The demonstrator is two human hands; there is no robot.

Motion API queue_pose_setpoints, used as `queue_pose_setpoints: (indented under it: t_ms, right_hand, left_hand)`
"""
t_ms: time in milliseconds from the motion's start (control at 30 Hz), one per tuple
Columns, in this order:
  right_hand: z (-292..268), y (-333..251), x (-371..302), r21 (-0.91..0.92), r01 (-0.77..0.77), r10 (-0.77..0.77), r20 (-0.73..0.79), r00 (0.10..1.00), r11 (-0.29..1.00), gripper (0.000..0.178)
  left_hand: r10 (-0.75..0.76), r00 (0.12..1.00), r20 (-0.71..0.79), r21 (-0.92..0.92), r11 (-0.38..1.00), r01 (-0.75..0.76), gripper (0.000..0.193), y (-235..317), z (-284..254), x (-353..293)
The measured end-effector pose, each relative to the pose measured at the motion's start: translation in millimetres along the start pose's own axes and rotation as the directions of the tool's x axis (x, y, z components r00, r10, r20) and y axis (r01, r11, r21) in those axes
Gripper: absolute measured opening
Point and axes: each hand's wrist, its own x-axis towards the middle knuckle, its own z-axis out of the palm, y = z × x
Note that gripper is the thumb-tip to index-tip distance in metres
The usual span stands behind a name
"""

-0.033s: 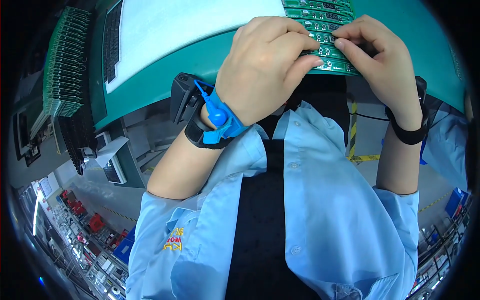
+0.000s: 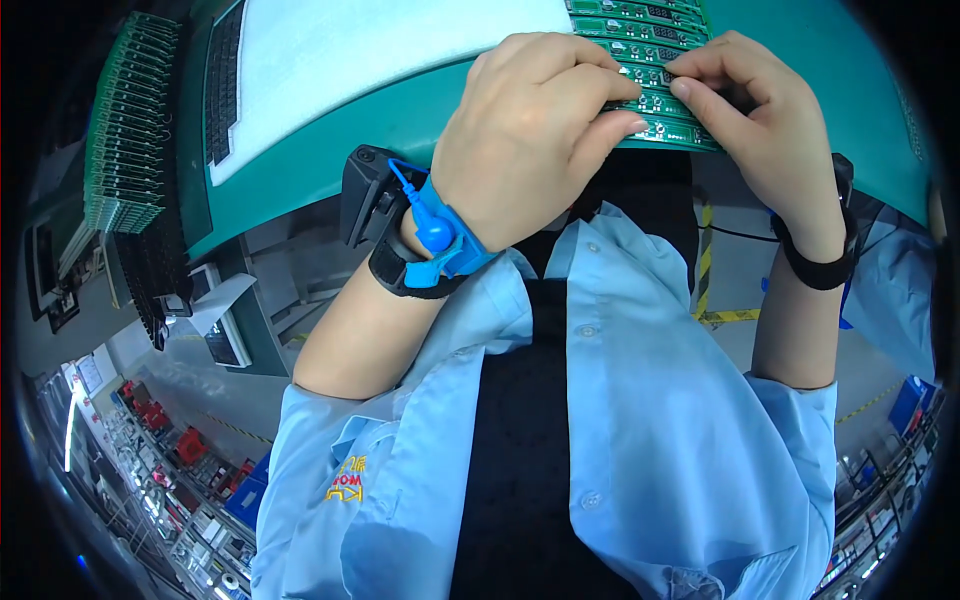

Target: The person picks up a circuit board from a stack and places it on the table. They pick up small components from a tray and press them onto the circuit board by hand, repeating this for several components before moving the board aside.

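Green circuit boards, narrow strips with small components and dark digit displays, lie in a stacked row at the table's near edge. My left hand is over their left ends, its fingers curled and the thumb and index fingertips on the nearer strips. From the right, my right hand pinches with thumb and index finger at the strip just beyond. The fingers partly cover the boards, so the exact grip points are hidden. A blue strap with a cord is round my left wrist; a black band circles the right.
A white foam sheet lies on the green table mat to the left, beside a black slotted strip. Farther left, many upright green boards stand in a black rack. Shelves with red and blue bins line the lower left.
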Motion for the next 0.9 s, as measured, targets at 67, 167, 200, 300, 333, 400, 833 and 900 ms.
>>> queue_pose_setpoints:
  t_ms: [67,167,200,300,333,400,833,900]
  right_hand:
    - [-1.5,-1.4,1.7,-0.026,-0.008,0.008,0.009,1.000,1.000,0.014]
    - [-1.3,-2.2,1.8,-0.066,-0.009,0.009,0.002,1.000,0.998,0.014]
    - [-1.2,-2.3,1.3,-0.092,-0.007,0.006,-0.012,1.000,0.996,0.014]
    - [-2.7,-3.3,1.1,-0.131,0.001,-0.003,-0.015,1.000,0.991,0.013]
    - [-3.7,-4.2,1.6,-0.141,0.008,-0.009,-0.006,1.000,0.990,0.013]
    - [-6.2,-6.6,3.3,-0.152,0.015,-0.014,0.005,1.000,0.988,0.012]
    - [-12.7,-22.8,4.0,-0.411,0.272,-0.228,0.154,0.961,0.870,0.012]
    - [-4.5,-30.7,-3.4,-0.498,0.251,-0.248,0.075,0.966,0.830,0.015]
  left_hand:
    - [-0.002,1.000,-0.009,-0.010,1.000,0.002,0.021,-0.6,-0.2,-0.5]
    - [-0.014,1.000,-0.006,-0.015,1.000,0.014,0.021,0.3,0.1,-1.3]
    - [-0.015,1.000,-0.008,-0.018,1.000,0.015,0.021,0.8,0.4,-1.2]
    - [-0.018,1.000,-0.007,-0.009,1.000,0.018,0.021,1.4,1.1,-1.5]
    - [-0.020,1.000,-0.009,-0.011,1.000,0.020,0.021,1.3,1.3,-1.8]
    - [-0.004,1.000,-0.013,-0.009,1.000,0.004,0.021,0.8,2.0,-2.4]
    - [0.007,0.999,-0.047,0.006,1.000,-0.007,0.020,2.0,6.8,-5.3]
    - [-0.001,0.999,-0.049,0.009,1.000,0.001,0.020,3.5,7.2,-4.6]
